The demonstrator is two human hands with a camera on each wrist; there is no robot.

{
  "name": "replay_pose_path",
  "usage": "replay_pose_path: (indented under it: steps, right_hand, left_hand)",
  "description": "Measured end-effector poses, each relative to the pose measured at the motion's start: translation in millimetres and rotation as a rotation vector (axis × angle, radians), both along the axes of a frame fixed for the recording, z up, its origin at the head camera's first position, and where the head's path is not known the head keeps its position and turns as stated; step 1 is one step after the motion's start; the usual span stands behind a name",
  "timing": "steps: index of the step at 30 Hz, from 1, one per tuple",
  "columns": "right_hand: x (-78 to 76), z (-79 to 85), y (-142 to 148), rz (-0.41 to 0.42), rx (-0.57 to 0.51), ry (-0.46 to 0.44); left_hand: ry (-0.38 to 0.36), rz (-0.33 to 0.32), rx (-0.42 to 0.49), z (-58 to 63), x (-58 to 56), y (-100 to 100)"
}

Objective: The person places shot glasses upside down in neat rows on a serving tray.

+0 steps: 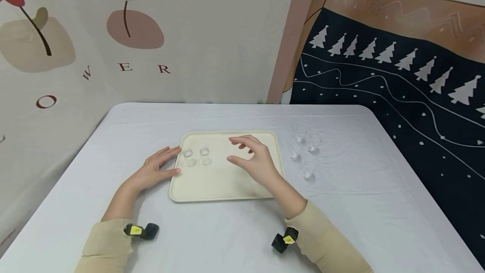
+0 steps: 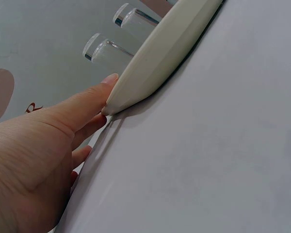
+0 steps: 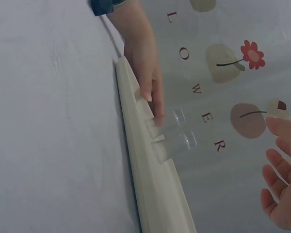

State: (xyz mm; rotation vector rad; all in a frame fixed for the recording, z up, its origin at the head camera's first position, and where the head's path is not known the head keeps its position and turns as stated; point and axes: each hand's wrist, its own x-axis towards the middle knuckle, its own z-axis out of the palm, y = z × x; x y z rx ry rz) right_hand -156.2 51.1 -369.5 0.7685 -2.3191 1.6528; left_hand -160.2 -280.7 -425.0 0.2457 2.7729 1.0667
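Two small clear glasses [image 1: 205, 157] stand side by side at the left of a cream tray [image 1: 227, 184], their thick bases facing up. At the tray's left edge is my left hand [image 1: 153, 168], thumb and fingers spread and mostly straight. In the left wrist view its thumb tip touches the tray rim [image 2: 131, 77]. My right hand [image 1: 257, 161] hovers over the tray's right half, fingers loosely bent and apart from the thumb, with nothing between them. The right wrist view shows these fingers [image 3: 276, 179] away from the glasses [image 3: 177, 145].
Several more clear glasses stand upright on the white tablecloth [image 1: 341, 205] right of the tray; the closest one [image 1: 307, 171] is near its right edge. A printed cloth [image 1: 219, 54] hangs behind the table, with a dark tree-patterned one [image 1: 379, 83] at the right.
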Motion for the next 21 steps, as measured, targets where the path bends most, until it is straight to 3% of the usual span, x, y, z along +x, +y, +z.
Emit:
replay_pose_path:
  steps: [11,21]
  right_hand:
    - [14.2,8.2,42.9,-0.011,0.021,0.055]
    - [25.9,4.2,92.1,-0.058,0.078,0.083]
  left_hand:
    - [0.003,-0.004,0.001,-0.9,-2.1,-2.3]
    - [0.003,-0.01,-0.001,-3.4,-3.1,-2.2]
